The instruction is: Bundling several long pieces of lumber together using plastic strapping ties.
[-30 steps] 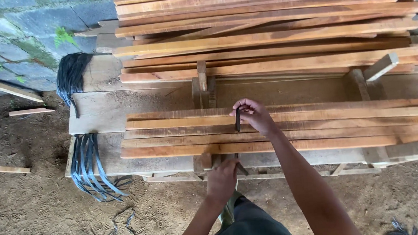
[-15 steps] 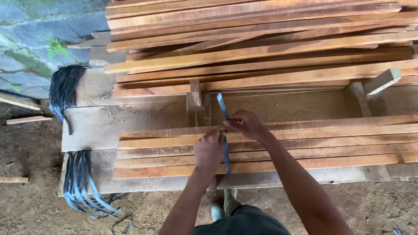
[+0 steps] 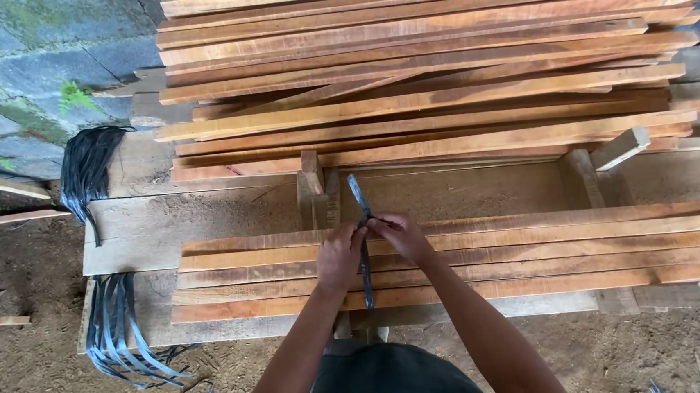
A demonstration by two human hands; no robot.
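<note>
A dark strap point(image 3: 362, 245) is pinched between the fingertips of both hands, which are pressed together at the far edge of a flat bundle of wooden slats point(image 3: 535, 253). The left hand point(image 3: 339, 256) is closed on the strap from the left side, the right hand point(image 3: 400, 236) from the right, and the two are seen touching at the knuckles. From the pinch, one end of the strap is raised up and away over the bare workbench point(image 3: 204, 219), slightly tilted to the left; the other part is laid straight down across the slats towards the person, ending at the near edge of the bundle. Whether the strap is passed beneath the bundle cannot be told from this view.

The bundle is laid lengthwise on the workbench, its reddish-brown slats stacked side by side and running out to the right. Just beyond the hands, short wooden uprights point(image 3: 313, 187) are fixed to the bench top. Well behind them, a large loose pile of long slats point(image 3: 431, 59) is heaped across the back of the bench.

At the left end of the bench, a bunch of dark straps point(image 3: 85, 170) is draped over the corner, and more straps point(image 3: 117, 328) are hung down to the dirt ground point(image 3: 26, 383). A mossy stone wall point(image 3: 21, 72) is seen at upper left.
</note>
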